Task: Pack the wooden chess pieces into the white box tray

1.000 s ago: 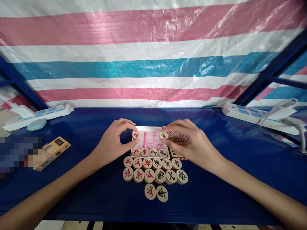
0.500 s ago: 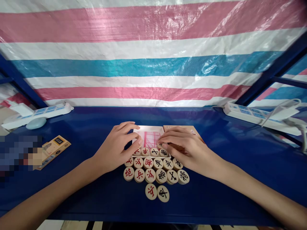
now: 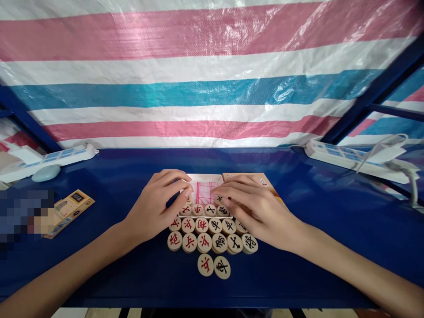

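Note:
My left hand [image 3: 162, 201] reaches to the left side of a white box tray [image 3: 217, 177], thumb and forefinger curled at a round red-lettered Chinese chess piece [image 3: 187, 199]. Opposite it, the fingers of my right hand [image 3: 253, 204] are at a black-lettered chess piece [image 3: 219, 199]; the palm side is hidden. Along the tray's near side lies a row of red and black pieces, among them a red one [image 3: 198, 209]. Several stacks of pieces, such as a red one [image 3: 204, 242], stand in two rows on the blue table. Nearer me are a red piece [image 3: 206, 264] and a black piece [image 3: 221, 267].
A tan box lid [image 3: 247, 177] lies partly under my right hand. Power strips stand at the back left [image 3: 71, 153] and back right [image 3: 338, 154]. On the left are a pale blue mouse-like object [image 3: 46, 173] and a tan printed card [image 3: 71, 207]. Striped sheeting [image 3: 205, 92] hangs behind.
The view has shifted slightly. Both hands stay at the tray, and the pieces at my fingertips show more clearly, with my left thumb a little higher.

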Demonstrator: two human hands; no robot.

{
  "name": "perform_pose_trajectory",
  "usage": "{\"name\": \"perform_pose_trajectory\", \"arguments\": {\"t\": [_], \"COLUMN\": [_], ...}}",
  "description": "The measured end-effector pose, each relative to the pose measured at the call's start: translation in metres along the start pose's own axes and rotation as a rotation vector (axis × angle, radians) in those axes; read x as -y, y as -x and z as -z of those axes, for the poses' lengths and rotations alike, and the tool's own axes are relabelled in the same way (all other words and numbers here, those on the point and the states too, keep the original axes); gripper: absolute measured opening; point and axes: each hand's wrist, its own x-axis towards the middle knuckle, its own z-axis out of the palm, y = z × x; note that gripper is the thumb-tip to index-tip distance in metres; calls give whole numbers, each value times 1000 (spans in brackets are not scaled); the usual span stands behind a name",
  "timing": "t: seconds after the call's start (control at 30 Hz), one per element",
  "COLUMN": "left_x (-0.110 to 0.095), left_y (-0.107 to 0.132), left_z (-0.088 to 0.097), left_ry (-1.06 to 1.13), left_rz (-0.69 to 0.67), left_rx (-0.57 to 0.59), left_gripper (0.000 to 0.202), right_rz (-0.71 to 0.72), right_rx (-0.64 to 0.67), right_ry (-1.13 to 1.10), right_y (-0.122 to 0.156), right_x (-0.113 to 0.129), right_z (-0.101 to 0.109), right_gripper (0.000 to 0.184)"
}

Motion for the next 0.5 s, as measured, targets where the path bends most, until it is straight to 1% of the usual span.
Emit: {"name": "perform_pose_trajectory", "arguments": {"t": [0.1,0.17,0.23,0.3,0.4,0.43,0.47,0.5], "left_x": [-8,-16,-26,-37,-57,-63,-69,-74], "left_y": [0,1,3,9,29,38,48,58], "left_z": [6,11,15,18,18,16,13,8], "left_ry": [-37,-34,-23,-21,-97,-151,-209,-264], "left_rz": [-40,-54,-80,-131,-250,-282,-306,-302], "left_rx": [-75,-122,-155,-174,-204,-222,-216,-214], "left_gripper": [15,14,14,15,16,14,13,16], "right_rz": [-6,17,87,182,279,276,257,201], "right_rx": [-111,-184,-226,-236,-202,-185,-199,-224], "right_ry": [67,102,109,130,254,297,313,329], "right_y": [2,3,4,9,30,40,50,60], "right_x": [1,5,14,26,48,56,62,68], "right_z": [2,6,10,12,7,2,-3,-10], "right_gripper": [30,29,29,31,33,34,35,31]}}
